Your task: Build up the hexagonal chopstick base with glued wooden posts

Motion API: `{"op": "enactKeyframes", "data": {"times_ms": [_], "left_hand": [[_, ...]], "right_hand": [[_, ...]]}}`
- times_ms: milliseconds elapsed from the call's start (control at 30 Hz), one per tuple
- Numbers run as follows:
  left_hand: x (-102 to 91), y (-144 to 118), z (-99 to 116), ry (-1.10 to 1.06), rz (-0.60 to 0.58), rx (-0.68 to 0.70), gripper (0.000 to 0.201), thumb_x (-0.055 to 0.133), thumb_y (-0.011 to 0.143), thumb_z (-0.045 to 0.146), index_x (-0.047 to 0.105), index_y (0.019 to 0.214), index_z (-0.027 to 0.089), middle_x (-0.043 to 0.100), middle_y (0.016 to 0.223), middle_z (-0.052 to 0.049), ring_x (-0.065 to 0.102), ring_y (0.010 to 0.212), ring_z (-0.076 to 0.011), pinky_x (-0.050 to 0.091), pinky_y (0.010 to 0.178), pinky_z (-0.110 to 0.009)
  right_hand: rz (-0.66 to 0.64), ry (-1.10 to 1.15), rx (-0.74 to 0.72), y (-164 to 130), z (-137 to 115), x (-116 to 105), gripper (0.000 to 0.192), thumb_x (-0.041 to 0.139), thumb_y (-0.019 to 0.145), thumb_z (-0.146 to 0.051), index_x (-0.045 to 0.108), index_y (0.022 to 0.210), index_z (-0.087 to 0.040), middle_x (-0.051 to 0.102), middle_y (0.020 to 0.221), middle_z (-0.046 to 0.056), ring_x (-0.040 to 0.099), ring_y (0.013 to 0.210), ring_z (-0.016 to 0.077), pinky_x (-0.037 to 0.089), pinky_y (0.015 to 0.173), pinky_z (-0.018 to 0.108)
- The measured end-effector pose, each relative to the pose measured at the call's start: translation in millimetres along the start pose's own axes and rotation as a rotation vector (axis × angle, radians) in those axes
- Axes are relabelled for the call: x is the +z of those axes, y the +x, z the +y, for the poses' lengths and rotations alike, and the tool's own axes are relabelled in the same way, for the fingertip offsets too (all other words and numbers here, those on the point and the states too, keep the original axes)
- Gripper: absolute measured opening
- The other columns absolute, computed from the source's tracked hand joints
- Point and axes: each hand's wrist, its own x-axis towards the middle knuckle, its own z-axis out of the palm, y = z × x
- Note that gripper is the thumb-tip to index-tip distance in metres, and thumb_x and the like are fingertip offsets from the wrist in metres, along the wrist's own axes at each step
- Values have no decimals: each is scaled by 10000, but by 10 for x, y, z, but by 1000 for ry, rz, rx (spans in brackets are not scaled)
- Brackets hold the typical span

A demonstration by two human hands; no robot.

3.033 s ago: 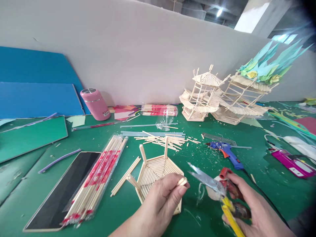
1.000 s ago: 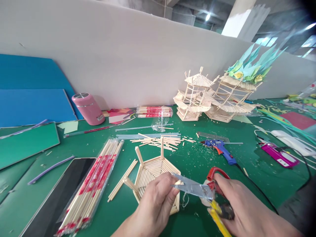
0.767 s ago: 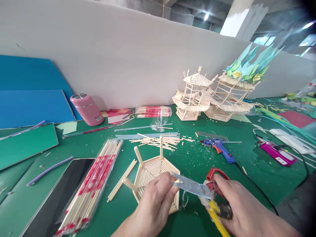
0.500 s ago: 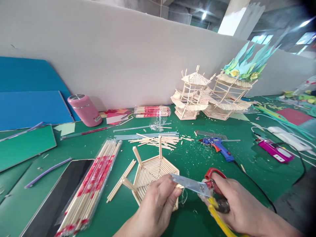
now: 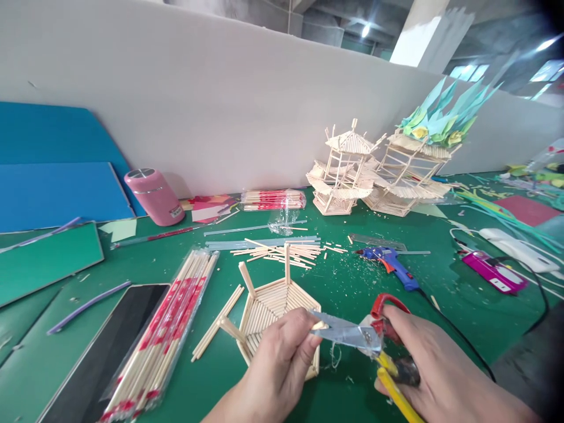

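My left hand (image 5: 282, 358) pinches a short wooden stick piece (image 5: 319, 325) between thumb and fingers. My right hand (image 5: 434, 370) grips red-and-yellow-handled scissors (image 5: 365, 336), whose blades close on the stick's tip. Just beyond my left hand lies a hexagonal base of glued sticks (image 5: 273, 308) with upright posts, on the green table (image 5: 352, 282).
A wrapped chopstick bundle (image 5: 170, 320) and a dark board (image 5: 94, 352) lie left. Loose cut sticks (image 5: 282, 251), a blue glue gun (image 5: 392, 264) with its cable, a metal ruler (image 5: 379, 241), a pink flask (image 5: 152, 197), and stick pavilion models (image 5: 352, 173) stand beyond. A magenta device (image 5: 496, 271) lies right.
Three seconds ago the scissors were apart from the stick; they have since come to its tip. Over the last second both hands barely moved.
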Motion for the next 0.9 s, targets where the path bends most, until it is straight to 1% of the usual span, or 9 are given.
{"op": "enactKeyframes", "data": {"times_ms": [133,367,433,500,600,667,767,800,900], "left_hand": [[-3,5,12,17,-9,5,138,365,856,113,468,800,185,487,701,-4,466,610,-103,358,539,-180],[1,-14,21,19,-24,-77,135,378,858,137,462,762,182,472,686,2,449,601,-99,355,545,-176],[6,-7,33,-6,-32,-105,153,372,863,150,470,750,178,466,683,1,438,601,-100,348,551,-185],[5,8,50,-70,-46,-137,175,366,871,182,474,734,173,459,683,-2,427,609,-103,335,557,-197],[1,26,52,-284,-16,-287,232,357,884,281,485,728,165,407,636,9,377,592,-103,297,542,-217],[9,31,24,-515,5,-408,278,351,884,344,499,742,156,346,579,27,315,546,-94,254,508,-225],[39,38,-43,-878,8,-462,287,389,868,373,507,746,142,286,532,48,234,491,-77,185,469,-228],[51,43,-61,-967,15,-463,281,411,860,372,507,736,139,281,528,51,219,481,-72,168,464,-228],[75,58,-95,-1124,26,-474,270,456,839,368,517,719,134,281,524,53,195,464,-61,132,457,-227]], "right_hand": [[-43,-30,-5,5,21,-7,269,514,731,-395,387,851,-190,526,645,17,519,534,166,368,465,278],[-150,-47,21,15,62,69,264,485,758,-421,331,799,-212,529,622,2,507,521,168,350,460,280],[-143,-43,42,30,72,87,274,509,745,-415,320,778,-219,535,611,-3,502,500,166,347,445,275],[-96,1,95,61,115,87,256,523,745,-387,329,770,-221,559,630,3,532,521,166,370,453,263],[10,49,249,121,292,98,181,505,776,-339,368,777,-221,612,709,14,595,599,168,421,496,246],[62,-41,322,139,474,150,179,515,763,-355,396,769,-221,624,692,12,616,603,196,438,486,265],[65,-139,312,99,738,296,182,530,744,-374,458,815,-223,647,730,28,641,651,233,471,468,285],[99,-147,293,72,805,345,188,537,740,-360,469,852,-225,652,765,36,643,670,233,486,481,291],[191,-176,232,-11,920,425,243,546,737,-339,480,947,-237,637,882,65,630,746,256,510,548,343]]}}
